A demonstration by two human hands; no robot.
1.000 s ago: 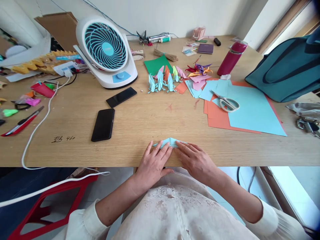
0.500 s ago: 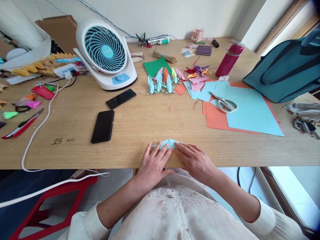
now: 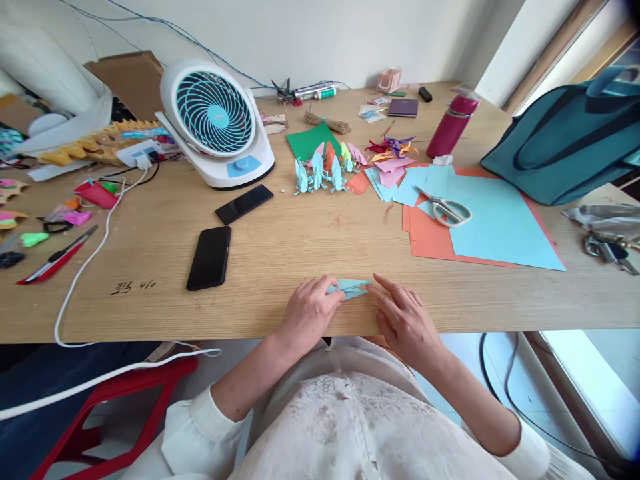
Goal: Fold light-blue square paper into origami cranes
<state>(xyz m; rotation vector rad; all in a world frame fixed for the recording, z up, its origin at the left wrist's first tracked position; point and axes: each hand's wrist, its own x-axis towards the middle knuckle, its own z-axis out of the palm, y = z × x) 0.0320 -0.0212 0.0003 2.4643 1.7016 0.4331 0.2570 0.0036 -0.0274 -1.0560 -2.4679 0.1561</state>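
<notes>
On the near side of the wooden table, the left hand pinched the folded light-blue paper, the right hand sat loosely spread beside its tip, and crisp creasing likely required aligned layers.

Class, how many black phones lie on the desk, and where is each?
2. One phone lies in front of the fan; the other phone nearer the front edge of the desk, left of the left hand. No other shows.

Handwritten black number "460" on the wooden surface, characters just beside it too unclear to read
</notes>
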